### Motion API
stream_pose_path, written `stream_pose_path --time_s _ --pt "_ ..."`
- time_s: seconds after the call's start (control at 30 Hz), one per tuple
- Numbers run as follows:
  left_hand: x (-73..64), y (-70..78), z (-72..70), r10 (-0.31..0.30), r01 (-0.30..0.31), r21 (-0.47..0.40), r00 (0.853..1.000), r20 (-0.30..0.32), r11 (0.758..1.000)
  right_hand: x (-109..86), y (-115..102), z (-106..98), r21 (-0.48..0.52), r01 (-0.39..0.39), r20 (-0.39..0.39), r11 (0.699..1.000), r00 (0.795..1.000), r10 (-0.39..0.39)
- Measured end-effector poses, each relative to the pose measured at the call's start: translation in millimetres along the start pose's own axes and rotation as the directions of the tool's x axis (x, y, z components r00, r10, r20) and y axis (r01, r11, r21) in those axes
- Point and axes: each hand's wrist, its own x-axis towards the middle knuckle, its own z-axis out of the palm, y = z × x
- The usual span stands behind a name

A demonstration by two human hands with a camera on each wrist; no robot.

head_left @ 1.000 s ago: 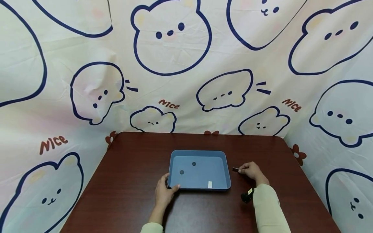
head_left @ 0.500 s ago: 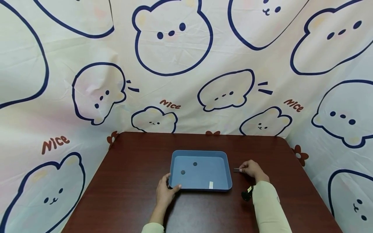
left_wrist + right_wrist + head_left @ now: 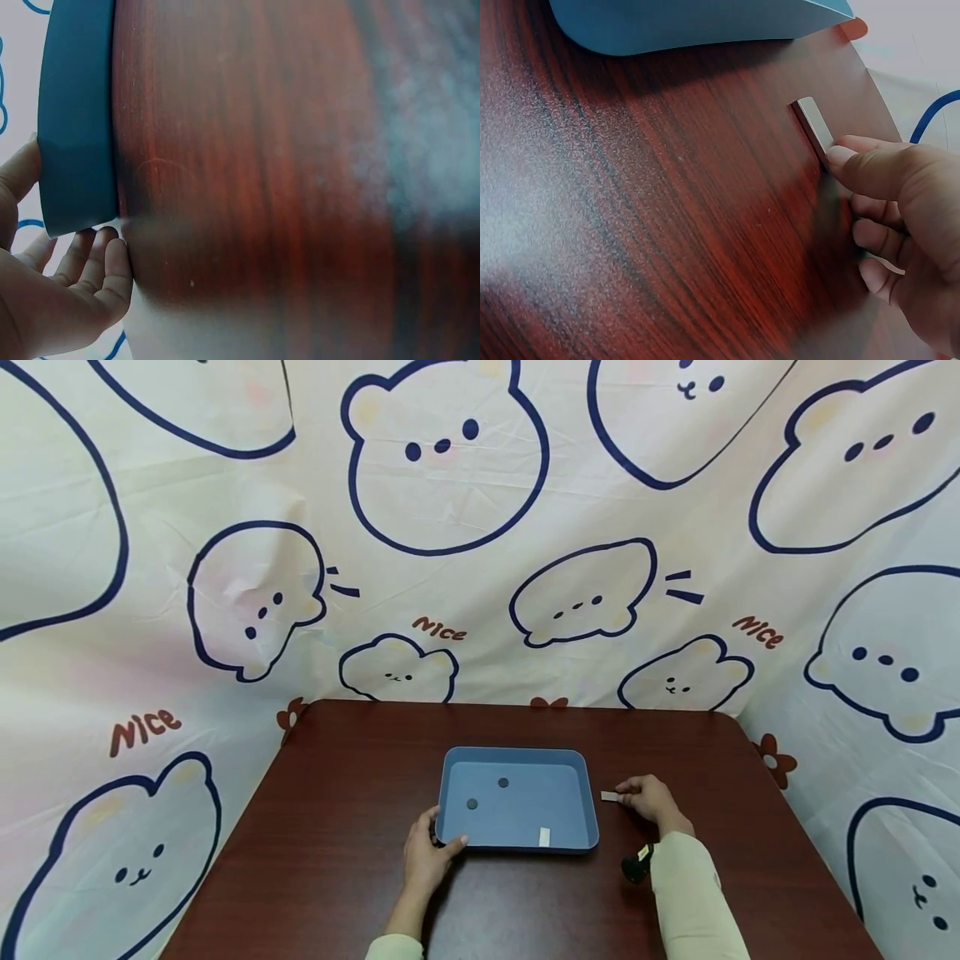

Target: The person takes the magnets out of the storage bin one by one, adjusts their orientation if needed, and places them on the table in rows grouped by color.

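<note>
A shallow blue tray [image 3: 517, 797] lies on the table with two dark round discs in it, one disc [image 3: 503, 782] farther back than the other disc [image 3: 472, 804]. Near its front right lies a pale rectangular strip [image 3: 544, 837]. My left hand [image 3: 426, 860] grips the tray's front left corner, thumb at the front wall and fingers around the side. Right of the tray, my right hand [image 3: 651, 800] pinches a small flat rectangular bar [image 3: 815, 124] between thumb and index finger. Its pale, shiny face shows, with a dark side edge. The other fingers of that hand curl loosely below.
The dark brown wooden table [image 3: 352, 793] runs back to a cloth backdrop [image 3: 480, 593] with bear drawings. A small black device [image 3: 637, 865] is worn at the right wrist, by the pale sleeve [image 3: 693, 889].
The bar in my right fingers has turned: it showed a dark side, then a thin edge, and now its pale face. My left hand stays on the tray corner.
</note>
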Motion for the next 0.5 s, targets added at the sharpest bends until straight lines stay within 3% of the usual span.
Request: stream_pose_path --time_s 0.3,0.5 --pt "-1.0 -1.4 0.0 0.015 -0.015 0.008 1.000 -0.002 1.000 -6.8 -3.9 0.5 0.007 -0.002 -0.020 1.000 1.000 0.003" --pt "-0.5 -0.9 -0.6 0.017 -0.017 0.006 1.000 0.000 1.000 -16.3 -10.8 3.6 0.078 -0.003 -0.059 0.997 0.998 0.008"
